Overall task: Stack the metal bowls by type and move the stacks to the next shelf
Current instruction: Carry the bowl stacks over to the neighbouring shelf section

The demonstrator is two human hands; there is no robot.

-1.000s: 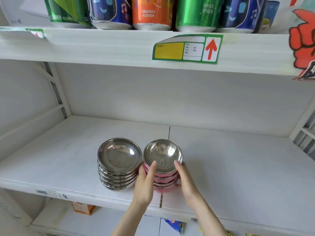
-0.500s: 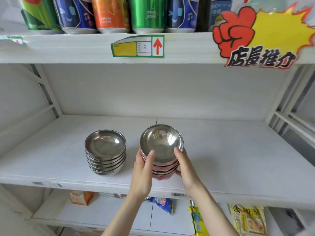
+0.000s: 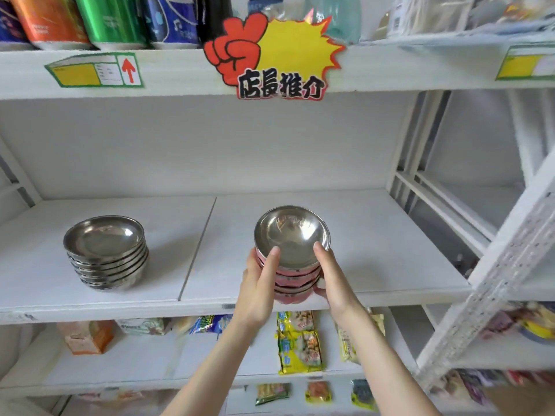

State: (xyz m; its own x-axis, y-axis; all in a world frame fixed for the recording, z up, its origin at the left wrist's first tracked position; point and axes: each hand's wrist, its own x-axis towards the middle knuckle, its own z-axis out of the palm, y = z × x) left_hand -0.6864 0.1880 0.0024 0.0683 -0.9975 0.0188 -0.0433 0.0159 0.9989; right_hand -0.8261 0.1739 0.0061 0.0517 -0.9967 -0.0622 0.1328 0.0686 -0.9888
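My left hand (image 3: pixel 258 283) and right hand (image 3: pixel 333 280) curl round the stack of pink-sided steel bowls (image 3: pixel 292 238) at the shelf's (image 3: pixel 375 235) front edge, well apart from the stack of shallow steel dishes (image 3: pixel 105 253). The sign (image 3: pixel 279 85) reads 店長推介. The cans (image 3: pixel 111 19) are cut off, their print blurred.

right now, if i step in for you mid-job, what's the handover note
Left hand: grips the pink-sided bowl stack, thumb on the top rim.
Right hand: grips the same stack from the other side.
Steel dish stack: sits on the shelf, left of the seam, neither hand on it.
Done: both types are stacked.
Left: carry the held stack to the next shelf, likely the bay on the right, then the steel stack too.
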